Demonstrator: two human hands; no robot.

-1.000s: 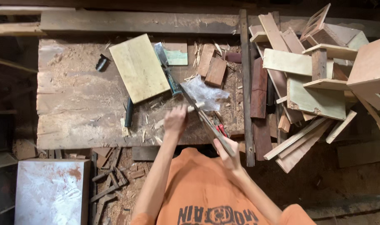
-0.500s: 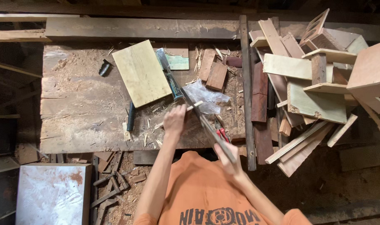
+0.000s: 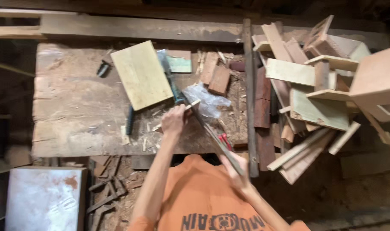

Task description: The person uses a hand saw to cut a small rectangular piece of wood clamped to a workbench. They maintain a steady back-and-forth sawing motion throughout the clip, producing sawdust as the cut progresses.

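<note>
2 hands work at a bench (image 3: 75, 124): left hand (image 3: 174, 120) pins a thin wooden strip (image 3: 190, 105) steady; right hand (image 3: 235, 171) grips a long tool (image 3: 214, 137).

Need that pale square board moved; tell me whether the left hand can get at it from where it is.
Probably yes: the left hand is beside the pale board's near corner, nothing between, but it holds a small stick.
</note>
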